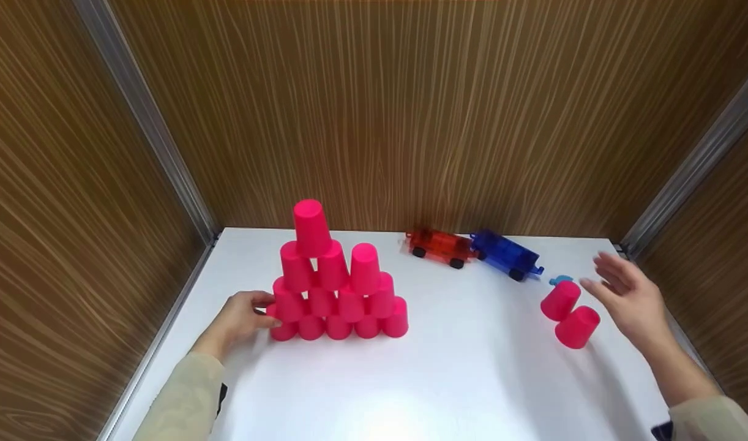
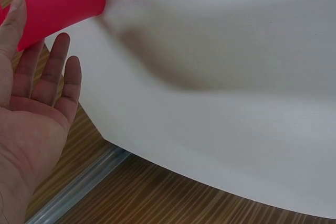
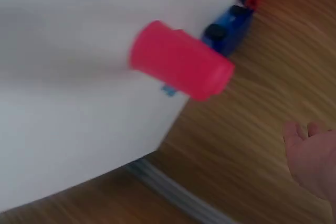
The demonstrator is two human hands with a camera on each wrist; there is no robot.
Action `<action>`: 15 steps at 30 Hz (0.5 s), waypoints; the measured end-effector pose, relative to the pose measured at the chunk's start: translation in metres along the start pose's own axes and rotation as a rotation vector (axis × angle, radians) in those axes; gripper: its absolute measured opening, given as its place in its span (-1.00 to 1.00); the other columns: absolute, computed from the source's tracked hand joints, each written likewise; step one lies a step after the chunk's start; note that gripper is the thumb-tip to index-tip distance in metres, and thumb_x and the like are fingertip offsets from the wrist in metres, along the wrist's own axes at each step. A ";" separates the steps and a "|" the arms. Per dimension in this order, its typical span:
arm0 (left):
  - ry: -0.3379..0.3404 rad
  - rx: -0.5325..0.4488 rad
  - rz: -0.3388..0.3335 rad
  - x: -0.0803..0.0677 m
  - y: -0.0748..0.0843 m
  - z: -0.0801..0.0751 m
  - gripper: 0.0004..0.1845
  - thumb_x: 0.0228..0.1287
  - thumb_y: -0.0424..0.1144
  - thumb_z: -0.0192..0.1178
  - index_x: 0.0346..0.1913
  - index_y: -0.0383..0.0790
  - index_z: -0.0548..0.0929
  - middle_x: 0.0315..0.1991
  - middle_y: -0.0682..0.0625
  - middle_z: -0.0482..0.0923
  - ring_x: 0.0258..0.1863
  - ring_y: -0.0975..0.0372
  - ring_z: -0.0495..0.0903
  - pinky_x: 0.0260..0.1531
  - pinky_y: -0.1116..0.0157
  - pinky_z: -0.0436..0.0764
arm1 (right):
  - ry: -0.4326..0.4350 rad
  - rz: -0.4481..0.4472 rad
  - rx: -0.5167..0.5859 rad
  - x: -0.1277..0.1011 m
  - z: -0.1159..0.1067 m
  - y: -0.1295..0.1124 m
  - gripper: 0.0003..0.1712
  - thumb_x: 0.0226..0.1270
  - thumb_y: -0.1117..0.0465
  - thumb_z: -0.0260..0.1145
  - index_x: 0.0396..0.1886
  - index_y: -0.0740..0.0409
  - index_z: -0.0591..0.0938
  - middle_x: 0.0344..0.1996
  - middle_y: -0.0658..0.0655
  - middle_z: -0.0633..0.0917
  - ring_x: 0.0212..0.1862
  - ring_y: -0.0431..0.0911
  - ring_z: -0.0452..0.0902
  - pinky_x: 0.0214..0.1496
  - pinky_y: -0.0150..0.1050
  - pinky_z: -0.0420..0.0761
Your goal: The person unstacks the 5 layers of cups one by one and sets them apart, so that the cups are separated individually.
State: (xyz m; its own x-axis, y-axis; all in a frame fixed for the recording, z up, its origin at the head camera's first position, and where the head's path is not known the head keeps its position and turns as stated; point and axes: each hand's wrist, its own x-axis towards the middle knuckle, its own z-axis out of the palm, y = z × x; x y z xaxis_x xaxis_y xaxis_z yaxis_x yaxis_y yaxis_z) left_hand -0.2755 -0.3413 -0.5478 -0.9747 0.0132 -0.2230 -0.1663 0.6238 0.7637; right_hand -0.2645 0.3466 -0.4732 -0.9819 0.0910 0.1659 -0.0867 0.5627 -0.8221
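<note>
A cup pyramid is steadied at its lower left by the left hand, fingers touching a cup. The right hand is held spread beside two loose cups; one must be gripped and placed gently.

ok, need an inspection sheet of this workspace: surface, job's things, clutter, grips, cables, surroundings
Surface: white table, bare in front.
Job's things: pink cup pyramid at left, single cup on top; two loose pink cups at right, upside down and touching.
Clutter: red toy wagon and blue toy wagon at the back; small blue piece beside the loose cups.
Grips: left hand touches the pyramid's lower left cups, fingers relaxed; right hand open, just right of the loose cups, holding nothing.
Cables: nothing seen.
Surroundings: wood-grain walls on three sides, metal corner strips.
</note>
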 end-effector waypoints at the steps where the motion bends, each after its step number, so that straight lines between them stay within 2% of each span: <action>1: 0.000 0.002 0.002 0.000 0.000 0.000 -0.45 0.23 -0.32 0.56 0.29 -0.26 0.69 0.11 -0.13 0.70 0.06 -0.01 0.69 0.10 0.04 0.71 | -0.005 -0.019 -0.003 0.002 0.002 -0.011 -0.16 0.54 -0.02 0.39 0.67 0.04 0.29 0.52 0.32 0.42 0.47 0.10 0.45 0.07 -0.64 0.53; 6: 0.000 0.003 -0.018 0.001 -0.002 -0.001 -0.44 0.23 -0.30 0.57 0.29 -0.25 0.69 0.11 -0.12 0.70 0.05 0.01 0.68 0.11 0.04 0.70 | -0.053 -0.125 0.001 0.012 0.022 -0.064 -0.24 0.54 -0.02 0.39 0.62 0.04 0.37 0.44 0.27 0.52 0.42 0.12 0.51 0.08 -0.61 0.55; 12: -0.009 -0.012 -0.030 0.002 -0.002 -0.002 -0.43 0.22 -0.28 0.58 0.30 -0.21 0.69 0.13 -0.11 0.69 0.07 0.00 0.66 0.10 0.04 0.71 | -0.142 -0.254 0.082 0.026 0.055 -0.121 -0.31 0.54 0.07 0.41 0.56 0.07 0.43 0.40 0.21 0.58 0.41 0.14 0.51 0.21 -0.56 0.52; 15: -0.013 -0.019 -0.030 0.001 -0.001 -0.001 -0.43 0.22 -0.29 0.58 0.30 -0.19 0.69 0.13 -0.10 0.68 0.08 0.01 0.66 0.11 0.06 0.71 | -0.189 -0.299 0.113 0.032 0.072 -0.147 -0.33 0.52 0.09 0.43 0.53 0.06 0.47 0.39 0.16 0.59 0.43 0.09 0.51 0.29 -0.46 0.53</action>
State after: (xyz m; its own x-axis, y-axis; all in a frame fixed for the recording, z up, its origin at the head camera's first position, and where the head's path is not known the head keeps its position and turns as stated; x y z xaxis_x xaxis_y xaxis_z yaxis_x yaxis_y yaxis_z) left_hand -0.2768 -0.3432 -0.5482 -0.9673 0.0046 -0.2537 -0.1984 0.6091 0.7678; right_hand -0.2956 0.2070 -0.3862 -0.9231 -0.2227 0.3134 -0.3824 0.4465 -0.8090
